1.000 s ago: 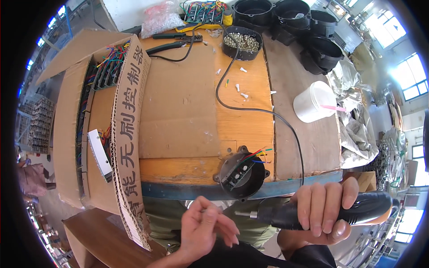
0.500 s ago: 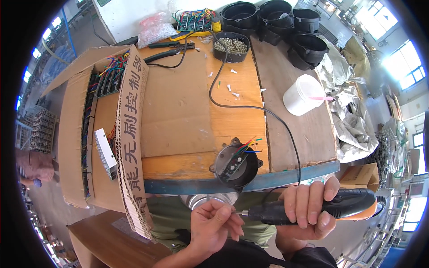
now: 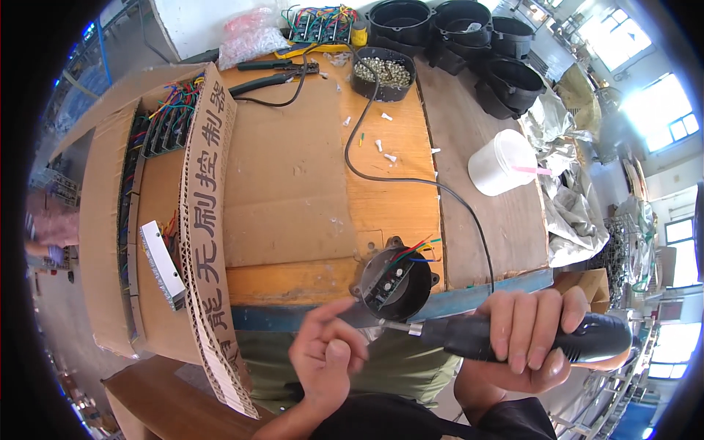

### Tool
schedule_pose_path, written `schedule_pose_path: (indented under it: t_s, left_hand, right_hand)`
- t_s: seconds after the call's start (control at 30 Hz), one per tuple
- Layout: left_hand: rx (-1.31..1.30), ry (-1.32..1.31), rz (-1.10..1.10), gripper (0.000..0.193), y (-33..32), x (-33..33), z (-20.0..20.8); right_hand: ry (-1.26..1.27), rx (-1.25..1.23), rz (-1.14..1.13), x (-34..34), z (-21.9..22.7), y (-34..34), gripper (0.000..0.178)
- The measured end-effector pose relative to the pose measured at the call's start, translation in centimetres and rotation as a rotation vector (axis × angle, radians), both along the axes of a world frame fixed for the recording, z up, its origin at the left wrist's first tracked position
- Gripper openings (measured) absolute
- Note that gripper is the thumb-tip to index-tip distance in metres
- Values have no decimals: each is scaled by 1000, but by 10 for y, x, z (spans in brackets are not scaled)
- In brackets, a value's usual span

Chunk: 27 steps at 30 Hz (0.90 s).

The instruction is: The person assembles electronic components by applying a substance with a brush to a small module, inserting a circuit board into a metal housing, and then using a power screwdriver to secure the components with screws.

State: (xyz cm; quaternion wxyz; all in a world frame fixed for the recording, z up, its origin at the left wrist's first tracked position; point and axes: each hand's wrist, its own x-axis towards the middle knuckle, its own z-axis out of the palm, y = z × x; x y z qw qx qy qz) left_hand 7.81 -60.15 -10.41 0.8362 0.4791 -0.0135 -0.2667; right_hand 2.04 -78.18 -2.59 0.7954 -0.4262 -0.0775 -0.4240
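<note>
My right hand [image 3: 529,334] is wrapped around a black electric screwdriver [image 3: 462,339] with some orange on its underside. The bit points left, and its tip lies just in front of the table's edge. I cannot make out whether a screw sits on the tip. My left hand [image 3: 328,356] is empty beside the tip, index finger stretched out and the others loosely bent. Just beyond both hands, at the table edge, stands a round black housing [image 3: 414,293]. Inside it a green circuit board [image 3: 389,288] leans at a slant, with coloured wires sticking up.
An open cardboard box [image 3: 205,198] with wired boards stands left; a white strip [image 3: 163,260] lies in it. A black cable [image 3: 411,179] crosses the table. Farther back are pliers [image 3: 271,79], a tub of screws [image 3: 383,77], black housings [image 3: 510,84] and a white bucket [image 3: 502,163].
My left hand has come away from the screwdriver bit, its index finger now extended. The screwdriver has risen slightly, its tip now nearer the housing.
</note>
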Motion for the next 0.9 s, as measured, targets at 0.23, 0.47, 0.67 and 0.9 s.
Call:
schedule_pose_path:
  t_s: [0.23, 0.47, 0.67, 0.9]
  left_hand:
    - [549, -725, -35, 120, -20, 23, -38]
    - [457, -754, -210, 122, -31, 30, -31]
    - [430, -878, -178, 115, -36, 29, -36]
    - [407, -781, -183, 109, -39, 28, -30]
  right_hand:
    - [417, -181, 42, 28, -11, 5, 29]
    - [601, -326, 68, 35, -29, 6, 30]
    - [623, -427, 30, 43, -35, 9, 38]
    - [617, -496, 17, 39, -40, 0, 32]
